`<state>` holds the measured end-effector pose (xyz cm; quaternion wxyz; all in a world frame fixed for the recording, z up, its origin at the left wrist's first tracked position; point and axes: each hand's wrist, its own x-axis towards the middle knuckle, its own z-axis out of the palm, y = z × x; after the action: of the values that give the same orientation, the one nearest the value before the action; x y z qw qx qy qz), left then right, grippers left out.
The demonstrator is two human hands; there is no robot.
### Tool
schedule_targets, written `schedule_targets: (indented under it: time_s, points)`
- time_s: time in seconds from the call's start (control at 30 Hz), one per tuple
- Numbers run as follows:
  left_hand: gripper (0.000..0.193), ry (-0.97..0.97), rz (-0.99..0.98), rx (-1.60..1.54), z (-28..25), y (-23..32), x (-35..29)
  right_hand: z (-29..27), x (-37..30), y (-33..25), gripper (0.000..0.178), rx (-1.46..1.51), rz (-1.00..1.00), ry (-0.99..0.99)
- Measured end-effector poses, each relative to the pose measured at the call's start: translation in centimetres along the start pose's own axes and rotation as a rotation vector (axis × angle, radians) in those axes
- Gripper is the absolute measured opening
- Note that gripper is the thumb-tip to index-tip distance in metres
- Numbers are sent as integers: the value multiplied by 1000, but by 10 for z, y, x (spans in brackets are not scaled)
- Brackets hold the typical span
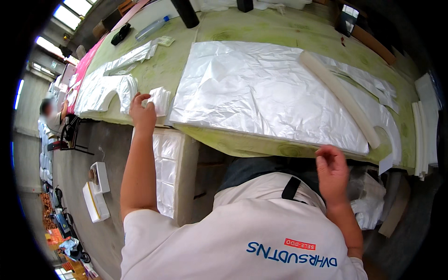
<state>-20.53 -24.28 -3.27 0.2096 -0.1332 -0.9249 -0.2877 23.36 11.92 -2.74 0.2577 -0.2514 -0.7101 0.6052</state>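
My left hand is over the table's near edge, beside a small stack of white folded film pieces. Its thumb and forefinger are apart, and I see nothing held between them. To its left lie white film pieces with a curved cutout. In front of me is a wide, crinkled stack of shiny white plastic sheets. A long pale bar lies slantwise across its right part. My right hand is just off the stack's near right corner, fingers loosely bent, thumb apart, with nothing seen in it.
A green-stained cover lies over the table. Farther back are a clear bottle and a dark post. Below the left edge stands a plastic-wrapped stack. White boards stand at right. A person sits far left.
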Motion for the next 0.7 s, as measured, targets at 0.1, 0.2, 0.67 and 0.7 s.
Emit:
schedule_targets:
  time_s: [0.1, 0.2, 0.67, 0.7]
  points:
    - [16, 90, 199, -184, -7, 33, -16, -44, 38, -19, 36, -741, -502, 226]
    - [16, -57, 256, -460, -11, 103, -46, -95, 76, -22, 49, -1227, -547, 311]
    - [37, -876, 814, -698, 64, 367, -151, -26, 11, -22, 73, -378, 91, -18]
    - [36, -876, 879, -589, 72, 373, -154, -26, 8, -14, 73, -310, 61, -23]
